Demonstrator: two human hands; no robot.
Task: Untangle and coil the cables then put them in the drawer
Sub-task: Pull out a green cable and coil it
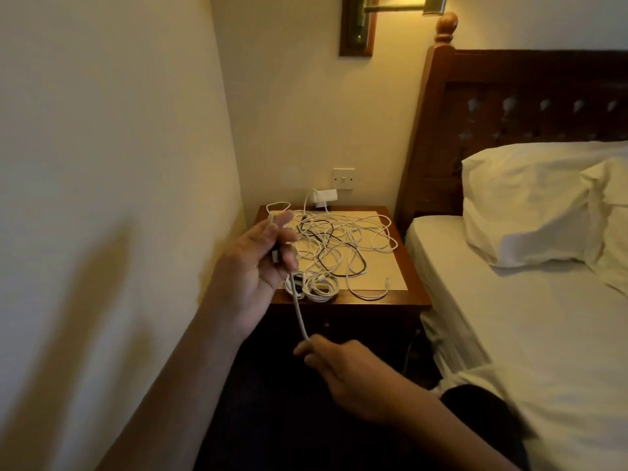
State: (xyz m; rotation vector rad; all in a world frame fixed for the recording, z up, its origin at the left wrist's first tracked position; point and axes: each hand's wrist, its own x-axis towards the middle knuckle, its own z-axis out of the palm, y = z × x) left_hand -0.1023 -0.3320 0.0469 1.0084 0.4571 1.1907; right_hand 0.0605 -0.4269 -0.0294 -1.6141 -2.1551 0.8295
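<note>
Two hands on one white cable (299, 314): left hand (260, 258) raised, fingers curled round the upper part; right hand (339, 365) lower, pinching it, cable straight between them. Beyond the left hand, coiled bundle (314, 287) and tangle of cables (339, 243) on the desk (411, 266). Bed (509, 317) right of both.

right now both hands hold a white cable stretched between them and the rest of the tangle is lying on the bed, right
Not quite. The left hand and right hand do hold a white cable stretched between them, but the tangle lies on the nightstand, not the bed, as the head view shows.
</note>
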